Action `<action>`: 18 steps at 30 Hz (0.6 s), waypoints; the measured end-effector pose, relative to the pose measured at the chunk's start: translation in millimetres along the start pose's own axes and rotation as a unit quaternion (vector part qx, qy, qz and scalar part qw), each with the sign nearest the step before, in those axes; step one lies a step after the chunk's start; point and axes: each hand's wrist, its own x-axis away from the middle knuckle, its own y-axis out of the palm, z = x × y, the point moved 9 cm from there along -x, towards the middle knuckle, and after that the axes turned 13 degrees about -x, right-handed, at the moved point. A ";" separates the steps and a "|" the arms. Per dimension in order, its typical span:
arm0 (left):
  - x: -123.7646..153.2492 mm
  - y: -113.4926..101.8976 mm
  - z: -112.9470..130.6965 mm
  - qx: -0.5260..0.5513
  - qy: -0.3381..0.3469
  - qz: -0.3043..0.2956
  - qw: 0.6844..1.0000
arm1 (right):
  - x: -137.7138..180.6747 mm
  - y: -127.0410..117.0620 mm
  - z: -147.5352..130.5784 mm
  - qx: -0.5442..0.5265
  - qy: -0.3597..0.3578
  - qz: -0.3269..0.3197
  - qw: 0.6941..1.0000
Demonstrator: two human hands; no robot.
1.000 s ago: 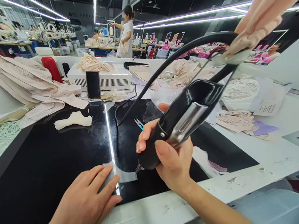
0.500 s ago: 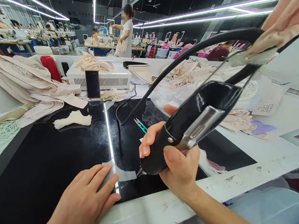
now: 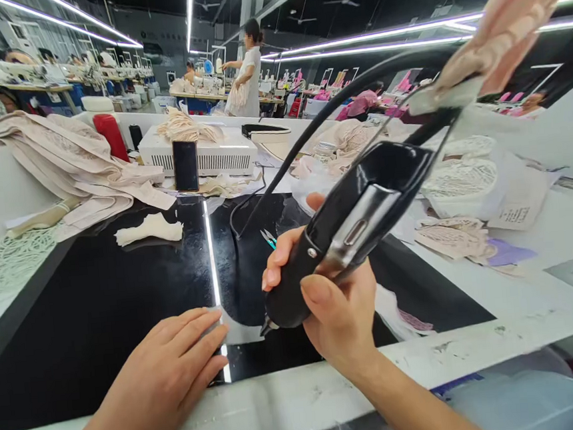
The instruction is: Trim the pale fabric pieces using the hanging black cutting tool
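Observation:
My left hand (image 3: 172, 365) lies flat with its fingers stretched out on a thin, pale grey translucent piece (image 3: 244, 332), which curves across the black board (image 3: 100, 325). The left end of that piece is hidden under the fingers. My right hand (image 3: 342, 304) is wrapped round a black corded hand tool (image 3: 333, 237) with a metal lever on its side. The tool slants down to the left, its narrow metal tip at the right end of the grey piece; whether the tip touches is hard to tell. A black cable loops up from the tool's back end.
Teal thread snips (image 3: 268, 238) and a cream cloth scrap (image 3: 148, 229) lie on the board. Behind stand a vented white box (image 3: 201, 152) and a phone (image 3: 185, 165). Beige fabric (image 3: 66, 161) is heaped left, lace pieces (image 3: 459, 180) right. A person (image 3: 248, 71) stands farther back.
The view has shifted slightly. The tool's back end and cable sit a bit farther left and lower. My left hand stays on the grey piece, and the tip remains at its right end.

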 end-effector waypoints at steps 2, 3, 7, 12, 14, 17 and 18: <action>2.0 -4.9 -9.5 0.013 -0.022 -0.005 1.000 | -0.3 10.3 6.0 -0.007 0.020 -0.005 1.000; 3.9 -6.9 -15.9 0.018 -0.038 -0.010 0.999 | -0.4 16.1 10.0 -0.011 0.031 -0.008 0.999; 20.5 -7.9 -43.7 0.046 -0.114 -0.055 0.991 | -2.1 40.5 25.8 -0.031 0.046 -0.024 0.998; 46.6 -3.4 -56.9 0.081 -0.170 -0.098 0.977 | -5.5 62.9 45.8 -0.047 0.046 -0.047 0.997; 50.9 -0.2 -54.6 0.097 -0.180 -0.105 0.973 | -5.9 67.3 53.6 -0.054 0.057 -0.044 0.996; 50.9 4.9 -50.1 0.119 -0.192 -0.104 0.969 | -5.0 72.6 62.0 -0.057 0.074 -0.043 0.995; 50.4 6.5 -49.7 0.123 -0.199 -0.102 0.967 | -4.4 74.0 63.8 -0.057 0.078 -0.044 0.994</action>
